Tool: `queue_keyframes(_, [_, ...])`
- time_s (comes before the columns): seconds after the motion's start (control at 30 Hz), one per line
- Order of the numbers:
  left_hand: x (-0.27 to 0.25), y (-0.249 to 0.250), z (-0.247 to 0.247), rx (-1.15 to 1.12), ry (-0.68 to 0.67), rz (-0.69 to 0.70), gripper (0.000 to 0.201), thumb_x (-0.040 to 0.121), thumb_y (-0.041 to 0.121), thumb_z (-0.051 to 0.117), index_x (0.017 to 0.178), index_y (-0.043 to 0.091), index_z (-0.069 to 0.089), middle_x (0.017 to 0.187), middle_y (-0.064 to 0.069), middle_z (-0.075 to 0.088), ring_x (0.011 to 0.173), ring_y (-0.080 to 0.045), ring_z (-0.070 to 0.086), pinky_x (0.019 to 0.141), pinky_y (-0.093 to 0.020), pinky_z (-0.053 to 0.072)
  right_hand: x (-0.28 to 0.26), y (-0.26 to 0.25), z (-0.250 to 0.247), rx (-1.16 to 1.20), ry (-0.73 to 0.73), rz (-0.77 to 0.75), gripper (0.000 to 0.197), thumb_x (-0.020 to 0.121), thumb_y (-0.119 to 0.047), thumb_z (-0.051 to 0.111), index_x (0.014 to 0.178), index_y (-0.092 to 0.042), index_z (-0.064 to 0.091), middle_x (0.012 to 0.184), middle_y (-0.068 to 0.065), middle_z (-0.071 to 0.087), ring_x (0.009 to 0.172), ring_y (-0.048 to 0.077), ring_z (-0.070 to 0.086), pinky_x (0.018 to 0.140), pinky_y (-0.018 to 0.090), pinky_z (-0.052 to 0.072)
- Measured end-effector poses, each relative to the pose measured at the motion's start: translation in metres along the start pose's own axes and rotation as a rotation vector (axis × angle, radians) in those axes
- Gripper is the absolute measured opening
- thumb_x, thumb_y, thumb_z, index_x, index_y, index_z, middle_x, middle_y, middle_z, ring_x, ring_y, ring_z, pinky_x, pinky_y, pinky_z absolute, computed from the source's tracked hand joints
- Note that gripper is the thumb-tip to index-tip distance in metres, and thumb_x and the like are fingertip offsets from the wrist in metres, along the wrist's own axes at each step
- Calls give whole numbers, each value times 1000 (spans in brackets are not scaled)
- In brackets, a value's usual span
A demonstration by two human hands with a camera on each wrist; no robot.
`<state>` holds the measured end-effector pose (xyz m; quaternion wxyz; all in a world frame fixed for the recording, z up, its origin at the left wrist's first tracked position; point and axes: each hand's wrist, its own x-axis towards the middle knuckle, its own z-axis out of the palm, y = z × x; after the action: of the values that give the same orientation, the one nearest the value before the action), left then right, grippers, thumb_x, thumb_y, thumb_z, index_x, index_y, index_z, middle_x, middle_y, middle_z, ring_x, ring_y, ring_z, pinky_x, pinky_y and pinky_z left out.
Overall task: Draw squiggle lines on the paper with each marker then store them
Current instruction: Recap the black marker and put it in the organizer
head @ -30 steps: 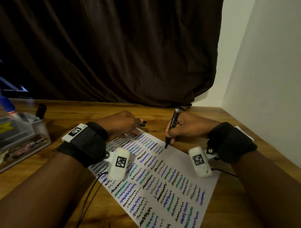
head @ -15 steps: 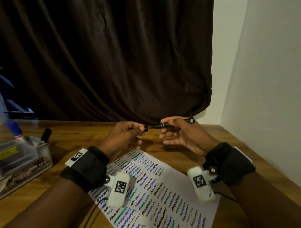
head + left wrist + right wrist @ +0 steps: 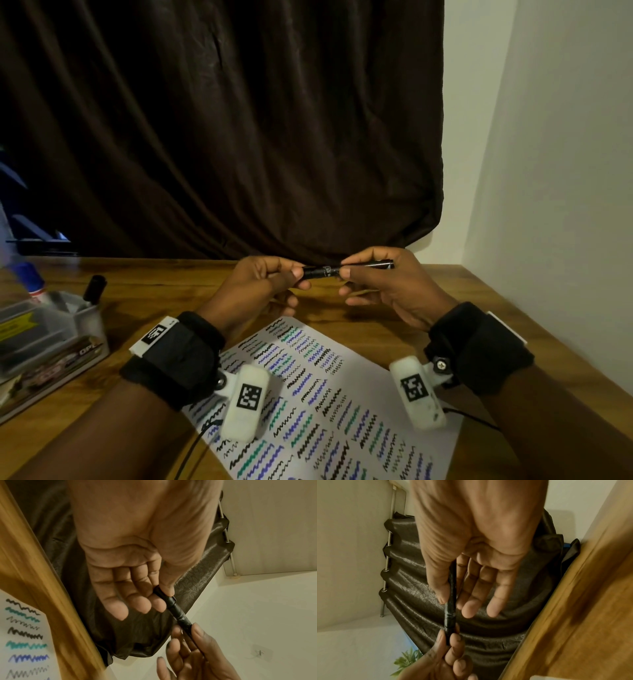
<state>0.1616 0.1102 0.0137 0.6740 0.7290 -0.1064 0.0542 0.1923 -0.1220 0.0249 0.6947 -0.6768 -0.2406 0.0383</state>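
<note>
A black marker (image 3: 346, 270) is held level above the desk between both hands. My left hand (image 3: 270, 279) pinches its cap end (image 3: 163, 595) between thumb and forefinger. My right hand (image 3: 376, 274) pinches the barrel (image 3: 451, 601) with thumb and forefinger, its other fingers loose. The cap sits on the marker's tip. Below the hands lies the white paper (image 3: 346, 373), covered with several rows of black, blue and teal squiggles (image 3: 24, 635).
A clear storage box (image 3: 51, 339) at the left of the wooden desk (image 3: 394, 318) holds a black marker (image 3: 93, 289) and a blue-capped one (image 3: 29, 279). A dark curtain (image 3: 239, 137) hangs behind; a white wall (image 3: 548, 171) borders the right.
The right hand lifted the marker off the paper and turned it level. The left hand brought the cap to the tip, and cap and marker are now joined.
</note>
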Motion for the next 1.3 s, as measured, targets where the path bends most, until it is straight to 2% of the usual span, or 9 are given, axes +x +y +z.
queue_keyframes(0.13, [1,0,-3,-22,33,27,16,94,14,65,108,7,71,88,-8,77,64,-14,63,69,-38,60,1,3,-2,-94,24,-26,30,77,-13,82,105,-4,76,84,14,78,71,24,75,69,36,64])
queue_keyframes(0.3, [2,-4,-4,-23,42,61,16,93,9,66,107,3,72,87,-13,78,62,-13,63,64,-31,61,4,10,0,-218,42,-43,23,86,-12,78,108,-6,76,84,11,79,61,19,73,61,31,61])
queue_keyframes(0.53, [3,-8,-5,14,51,77,16,93,7,66,107,3,73,85,-13,78,62,-12,64,63,-30,61,4,12,2,-209,-14,27,16,90,-19,72,103,-11,76,76,8,72,57,17,69,56,24,58])
queue_keyframes(0.7, [4,-4,-3,23,60,67,16,94,12,66,106,3,72,82,-9,76,67,-16,63,65,-37,60,6,10,3,-154,-37,51,19,91,-22,71,104,-10,74,74,7,70,60,18,70,60,27,60])
queue_keyframes(0.83, [-1,2,-1,38,61,66,18,95,15,66,107,2,70,83,-9,74,71,-19,64,62,-37,60,3,9,14,-129,-83,68,18,95,-21,68,109,-11,71,74,7,71,64,18,72,62,28,62])
queue_keyframes(0.93, [-8,8,-4,31,122,53,18,96,16,65,108,5,70,85,-9,73,75,-21,64,67,-41,60,-1,8,19,-100,-127,126,40,87,-29,75,123,-17,63,85,12,75,72,21,74,66,34,63])
queue_keyframes(1.07, [-26,32,-25,97,233,109,16,95,19,67,107,9,72,86,-8,75,76,-20,68,69,-43,61,-4,11,12,-201,-267,279,71,72,-47,82,133,-26,51,114,24,73,83,27,72,73,39,62])
queue_keyframes(1.2, [-61,83,-68,219,331,188,10,95,17,65,100,12,72,81,-8,76,66,-15,68,57,-32,60,-8,15,9,-307,-329,327,56,85,-43,78,132,-24,56,108,18,76,83,25,72,75,38,57])
queue_keyframes(1.3, [-96,123,-112,324,426,232,12,95,18,65,102,10,71,80,-6,74,63,-13,66,58,-32,61,-8,17,8,-359,-347,316,42,90,-40,74,124,-20,64,105,18,77,84,25,72,78,39,53])
